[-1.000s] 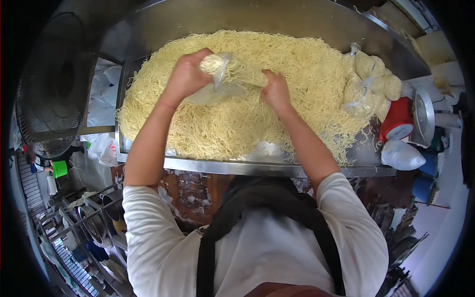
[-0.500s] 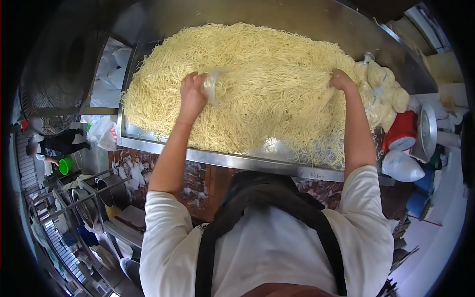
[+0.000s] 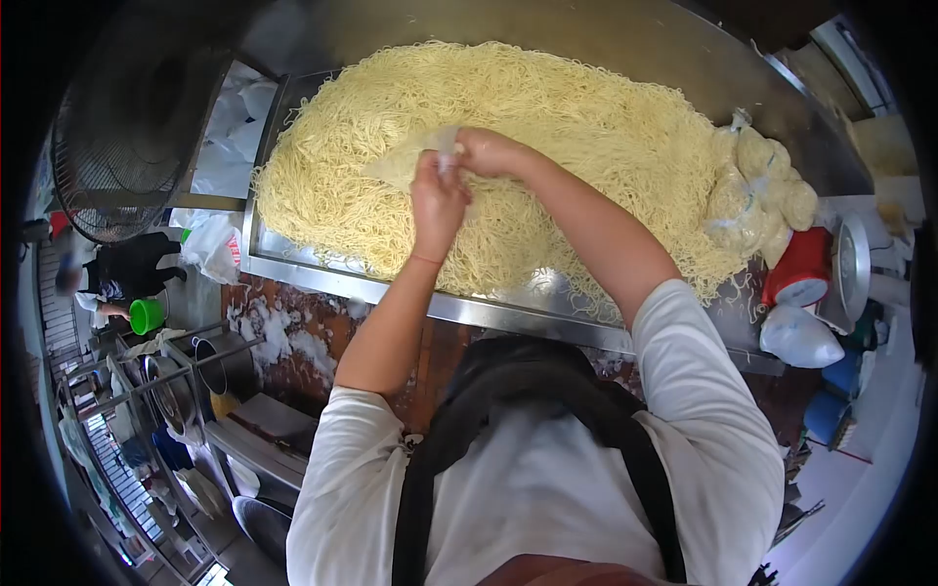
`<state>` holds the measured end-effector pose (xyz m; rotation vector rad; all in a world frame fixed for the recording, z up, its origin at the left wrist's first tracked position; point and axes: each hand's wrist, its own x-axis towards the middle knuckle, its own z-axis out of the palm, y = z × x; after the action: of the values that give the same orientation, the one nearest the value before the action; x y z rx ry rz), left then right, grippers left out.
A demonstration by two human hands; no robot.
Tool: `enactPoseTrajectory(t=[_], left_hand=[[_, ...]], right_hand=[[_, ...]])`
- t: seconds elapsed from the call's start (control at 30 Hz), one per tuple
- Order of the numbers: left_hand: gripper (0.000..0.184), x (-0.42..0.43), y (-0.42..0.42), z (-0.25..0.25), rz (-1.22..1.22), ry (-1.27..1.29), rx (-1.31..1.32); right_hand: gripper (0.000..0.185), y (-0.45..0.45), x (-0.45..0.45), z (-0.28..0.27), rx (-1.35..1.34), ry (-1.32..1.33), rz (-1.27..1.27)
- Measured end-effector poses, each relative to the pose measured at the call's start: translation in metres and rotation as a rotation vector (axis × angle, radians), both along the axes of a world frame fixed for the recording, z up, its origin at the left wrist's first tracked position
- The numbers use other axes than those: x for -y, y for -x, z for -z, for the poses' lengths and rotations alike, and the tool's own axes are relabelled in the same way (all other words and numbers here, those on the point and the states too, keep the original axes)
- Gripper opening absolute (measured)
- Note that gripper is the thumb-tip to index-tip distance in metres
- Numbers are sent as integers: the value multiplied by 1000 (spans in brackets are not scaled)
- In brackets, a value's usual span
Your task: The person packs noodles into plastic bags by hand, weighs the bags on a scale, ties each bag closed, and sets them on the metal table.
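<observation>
A large heap of pale yellow noodles (image 3: 586,137) covers the metal table. Over its left half, a clear plastic bag (image 3: 405,161) is gripped near its opening by my left hand (image 3: 439,195), whose fingers are closed. My right hand (image 3: 486,153) meets the left at the bag's mouth, its fingers closed on the same bag. How full the bag is cannot be made out against the noodles behind it.
Tied bags of noodles (image 3: 762,190) lie at the heap's right end. Beside them are a red scale (image 3: 799,269) and a white bag (image 3: 799,336). A fan (image 3: 117,146) stands left; below it, a person (image 3: 132,269) holds a green container (image 3: 147,315). The table's metal rim (image 3: 469,311) runs along the near side.
My right hand reached right into the noodles, then came back left to the bag. My left hand has moved slightly right with the bag. The view has shifted a little.
</observation>
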<state>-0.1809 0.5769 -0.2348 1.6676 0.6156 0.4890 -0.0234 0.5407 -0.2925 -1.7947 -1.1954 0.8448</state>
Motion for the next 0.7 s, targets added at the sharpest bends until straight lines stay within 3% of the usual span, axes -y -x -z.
enactPoseTrajectory(t=[0.03,0.1,0.17,0.2,0.27,0.33,0.43,0.53,0.6,0.7], left_hand=[[19,13,-1,-13,11,45,47],[17,29,0,-34,104,194,120],[16,33,-2,-42,180,349,183],[16,20,-5,-36,169,418,219],[16,-7,0,-41,110,431,170],[18,-29,4,-46,47,404,102],[19,-26,4,-49,60,410,94],[19,-9,-3,-53,166,376,85],[19,-4,-4,-49,216,360,58],[25,-25,-6,-31,312,304,-3]], right_hand=[[34,1,-7,-7,-282,-103,67],[29,24,0,-51,-674,57,366],[29,31,8,-60,-797,230,361],[30,30,15,-50,-724,321,204],[30,29,38,-49,-234,256,63],[26,38,76,-63,592,-55,79],[36,28,83,-17,737,30,127],[28,21,60,-74,403,158,-140],[31,22,45,-65,137,131,-131],[28,18,68,-55,129,47,-115]])
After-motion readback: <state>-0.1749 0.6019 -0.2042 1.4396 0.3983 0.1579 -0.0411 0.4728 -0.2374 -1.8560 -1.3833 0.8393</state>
